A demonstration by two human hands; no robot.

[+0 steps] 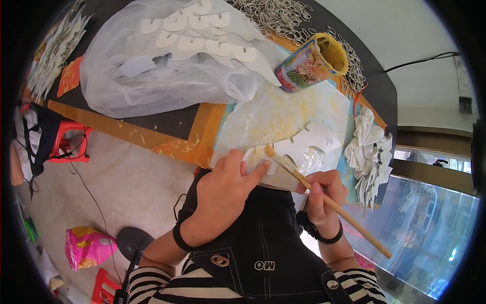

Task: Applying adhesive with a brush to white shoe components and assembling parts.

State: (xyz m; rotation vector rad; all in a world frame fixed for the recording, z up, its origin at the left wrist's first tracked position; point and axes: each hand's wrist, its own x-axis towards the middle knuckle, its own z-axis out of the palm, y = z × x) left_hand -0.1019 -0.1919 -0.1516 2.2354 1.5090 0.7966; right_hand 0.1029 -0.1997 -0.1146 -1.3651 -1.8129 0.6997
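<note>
My right hand [324,195] is closed around the wooden handle of a glue brush [329,200]. The bristle end, yellowed, touches a white cut-out piece [259,158] with a notched, curved outline. Thumb and fingers of my left hand [223,187] grip and press the near left end of this piece. Beneath it lies a pale sheet [253,121] smeared with yellow. Beyond the hands, a tin can [309,63] with a colourful label leans to the right, its rim coated in yellow paste.
A translucent plastic bag [126,86] with white U-shaped cut-outs [220,48] on top fills the far left. Metal rings [278,17] are heaped at the back. Crumpled white pieces [367,152] hang near the right edge. A red stool [71,142] stands lower left.
</note>
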